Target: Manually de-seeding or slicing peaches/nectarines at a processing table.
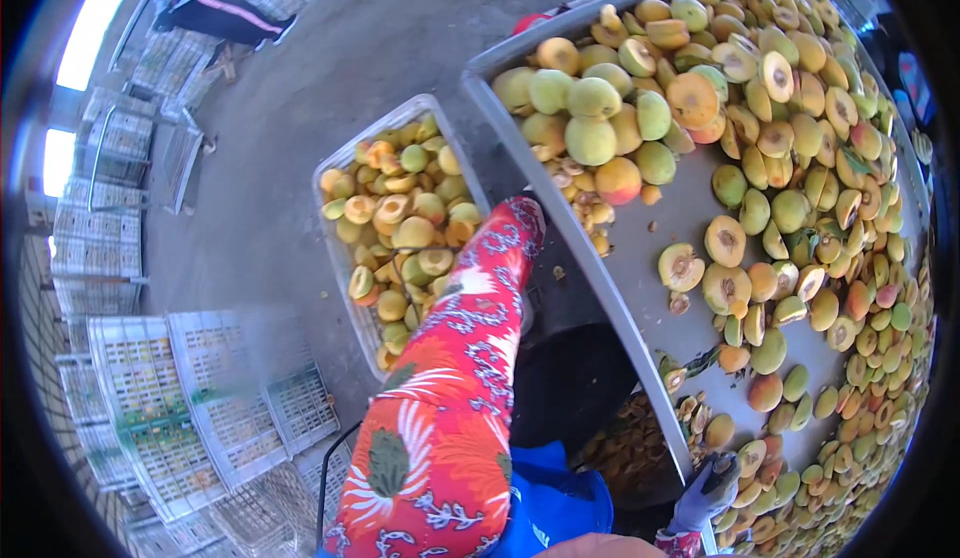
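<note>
A red floral sleeve (450, 363) on my left arm reaches over a white plastic crate (328, 235) of whole and halved stone fruit, apricots or peaches. Its cuff is by the rim of a metal table (592, 258); my left hand is out of view. My right hand (709, 487), in a pale glove with dark parts, is at the table's near rim, close to a halved fruit (752, 457); whether it holds anything is unclear. Across the tabletop lie many halved fruits, some with pits, and whole green ones (591, 142) at the corner.
Stacked plastic crates (142, 385) stand at the lower left, with more along the left side. A person (217, 10) in dark trousers is at the upper left. Beneath the table's edge, a dark container (630, 445) holds brown scraps. Blue cloth (555, 505) is below my sleeve.
</note>
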The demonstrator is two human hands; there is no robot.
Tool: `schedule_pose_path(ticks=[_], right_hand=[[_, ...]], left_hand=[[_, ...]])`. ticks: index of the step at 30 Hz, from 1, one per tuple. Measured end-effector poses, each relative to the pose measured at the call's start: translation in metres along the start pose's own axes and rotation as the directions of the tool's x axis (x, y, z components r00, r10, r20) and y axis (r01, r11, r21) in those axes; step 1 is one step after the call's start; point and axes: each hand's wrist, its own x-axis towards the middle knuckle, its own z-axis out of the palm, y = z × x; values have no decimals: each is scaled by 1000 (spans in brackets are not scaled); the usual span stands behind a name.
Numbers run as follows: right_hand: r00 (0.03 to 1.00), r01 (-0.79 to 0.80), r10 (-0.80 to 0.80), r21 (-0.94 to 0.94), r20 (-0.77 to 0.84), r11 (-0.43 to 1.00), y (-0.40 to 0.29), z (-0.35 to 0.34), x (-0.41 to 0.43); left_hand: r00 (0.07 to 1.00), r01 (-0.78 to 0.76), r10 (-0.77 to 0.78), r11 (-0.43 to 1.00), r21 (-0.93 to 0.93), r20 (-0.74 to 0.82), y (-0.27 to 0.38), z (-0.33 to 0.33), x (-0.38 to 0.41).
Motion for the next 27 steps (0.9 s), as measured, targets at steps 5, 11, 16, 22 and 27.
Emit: schedule_pose_path(ticks=[5,11,16,22,27], right_hand=[[992,25,-19,47,-124,999,-2,4,4],[835,481,-452,19,-313,877,-85,-21,15],[777,483,-621,534,104,694,-275,-16,44],[683,381,-598,493,420,782,-370,168,97],[774,392,-466,253,429,884,-376,282,144]], left_hand=[[992,7,-19,995,-99,-127,-24,-57,-68],[889,199,-298,935,-292,-347,-76,-97,-209],[590,365,-601,795,-486,-540,-184,-23,-344],[296,681,-937,342,-647,-183,-260,84,-374],[147,545,-957,289,-787,-249,-222,95,-337]])
